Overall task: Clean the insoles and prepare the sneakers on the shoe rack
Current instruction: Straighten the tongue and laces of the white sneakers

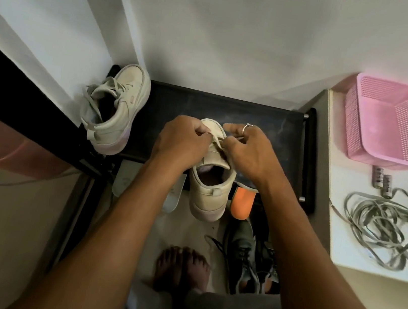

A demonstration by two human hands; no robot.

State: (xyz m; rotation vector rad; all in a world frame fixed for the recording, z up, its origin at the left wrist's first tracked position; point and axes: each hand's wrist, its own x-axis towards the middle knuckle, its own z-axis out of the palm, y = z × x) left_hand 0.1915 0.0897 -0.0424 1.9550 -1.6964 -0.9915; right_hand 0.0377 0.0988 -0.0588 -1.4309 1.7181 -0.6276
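Cream lace (217, 143) between both grips (181, 141) (249, 152)

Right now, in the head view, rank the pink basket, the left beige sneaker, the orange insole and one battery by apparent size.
1. pink basket
2. left beige sneaker
3. orange insole, counting only the part that shows
4. battery, clearly smallest
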